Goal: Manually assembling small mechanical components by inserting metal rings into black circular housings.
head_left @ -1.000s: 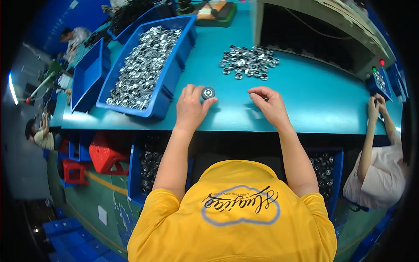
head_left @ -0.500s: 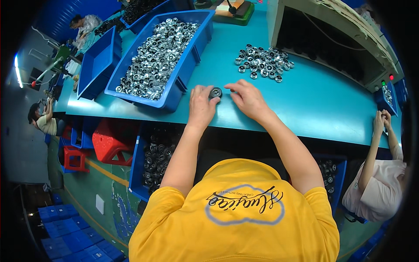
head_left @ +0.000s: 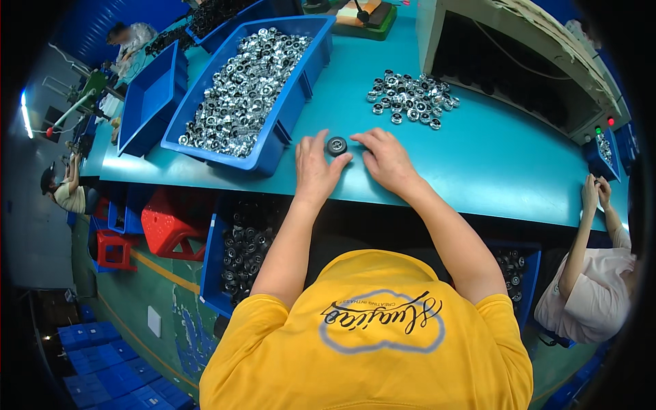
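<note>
A small black toy wheel (head_left: 337,145) with a silver-grey hub rests on the teal table, between my two hands. My left hand (head_left: 316,169) is open, its fingers apart along the wheel's left side and its thumb just below it. From the right, my right hand (head_left: 387,160) reaches in with index finger and thumb apart, the index fingertip close to the wheel's edge. Left of my hands stands a blue bin (head_left: 281,140) heaped with shiny chrome hubs (head_left: 242,96). A loose pile of the same chrome pieces (head_left: 413,96) lies on the table, beyond my right hand.
An emptied-looking blue bin (head_left: 147,102) stands further left. A beige machine housing (head_left: 526,41) with a dark opening occupies the back right. Blue bins with black wheels (head_left: 246,253) sit under the table edge. A co-worker (head_left: 588,287) works at the right; red stools (head_left: 171,222) stand left.
My left fingers have spread away from the wheel, and the thumb has shifted right below it. My right hand has moved slightly left, nearer the wheel.
</note>
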A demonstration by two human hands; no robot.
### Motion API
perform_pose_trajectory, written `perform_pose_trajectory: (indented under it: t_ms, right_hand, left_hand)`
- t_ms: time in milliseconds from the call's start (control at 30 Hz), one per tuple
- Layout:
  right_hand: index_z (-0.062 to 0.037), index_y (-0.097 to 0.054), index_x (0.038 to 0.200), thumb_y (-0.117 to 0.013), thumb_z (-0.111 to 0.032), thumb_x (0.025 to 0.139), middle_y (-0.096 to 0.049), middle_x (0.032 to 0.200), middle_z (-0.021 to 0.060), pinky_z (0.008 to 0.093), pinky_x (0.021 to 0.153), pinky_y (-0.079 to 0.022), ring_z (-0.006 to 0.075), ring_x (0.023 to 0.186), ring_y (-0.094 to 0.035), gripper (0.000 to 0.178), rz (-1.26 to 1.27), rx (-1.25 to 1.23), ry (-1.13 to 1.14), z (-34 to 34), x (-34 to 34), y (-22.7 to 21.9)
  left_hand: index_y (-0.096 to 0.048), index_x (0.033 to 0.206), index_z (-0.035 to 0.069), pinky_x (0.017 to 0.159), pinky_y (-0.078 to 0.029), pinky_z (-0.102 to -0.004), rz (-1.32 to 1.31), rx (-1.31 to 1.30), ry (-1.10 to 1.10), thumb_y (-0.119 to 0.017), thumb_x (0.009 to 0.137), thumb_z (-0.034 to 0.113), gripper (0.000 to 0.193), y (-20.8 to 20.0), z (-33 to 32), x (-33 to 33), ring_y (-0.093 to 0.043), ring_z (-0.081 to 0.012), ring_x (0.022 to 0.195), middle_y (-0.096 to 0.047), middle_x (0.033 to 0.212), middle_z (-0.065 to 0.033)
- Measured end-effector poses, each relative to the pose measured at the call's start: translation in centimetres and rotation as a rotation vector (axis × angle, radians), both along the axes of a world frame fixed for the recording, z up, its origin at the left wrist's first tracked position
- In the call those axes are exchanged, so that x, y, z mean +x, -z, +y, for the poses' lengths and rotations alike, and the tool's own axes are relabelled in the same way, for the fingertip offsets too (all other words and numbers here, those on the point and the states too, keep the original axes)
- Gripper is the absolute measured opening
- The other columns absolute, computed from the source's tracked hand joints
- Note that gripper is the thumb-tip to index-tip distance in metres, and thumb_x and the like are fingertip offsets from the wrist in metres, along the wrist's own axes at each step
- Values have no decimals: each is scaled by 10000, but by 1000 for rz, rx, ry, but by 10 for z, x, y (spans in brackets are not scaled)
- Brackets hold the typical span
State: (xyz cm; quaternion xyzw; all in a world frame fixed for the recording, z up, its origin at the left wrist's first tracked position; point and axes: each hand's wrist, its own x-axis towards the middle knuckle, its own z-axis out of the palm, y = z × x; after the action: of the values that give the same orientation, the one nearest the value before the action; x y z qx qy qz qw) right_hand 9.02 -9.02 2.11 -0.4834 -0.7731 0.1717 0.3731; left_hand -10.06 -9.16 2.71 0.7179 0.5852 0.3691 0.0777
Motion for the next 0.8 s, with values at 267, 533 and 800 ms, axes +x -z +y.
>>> perform_pose_trajectory:
  t_ms: [267,533,800]
  right_hand:
    - [-62,-713,1216,-695,-104,922,-682,1018,72,333,782,-557,196,887,-665,298,400,-290,36,-15,11,-4]
    - [1,-690,1244,-704,-175,989,-716,1059,85,262,765,-593,128,857,-699,310,925,-807,-52,-28,29,-22]
    - [41,-643,1241,-727,-117,970,-711,1085,114,277,819,-630,166,927,-719,325,1199,-845,-120,-37,32,-21]
  left_hand:
    - [-685,1158,14,920,-494,-440,9,35,235,-858,760,136,451,-15,-2,2,-587,-357,1059,-644,1078,-141]
    - [-673,1208,18,915,-520,-416,7,3,454,-819,773,59,460,-45,-26,24,-624,-333,1056,-648,1126,-134]
    - [-663,1295,39,927,-536,-350,-318,-130,507,-767,831,29,476,-44,-28,23,-670,-278,1083,-649,1201,-128]
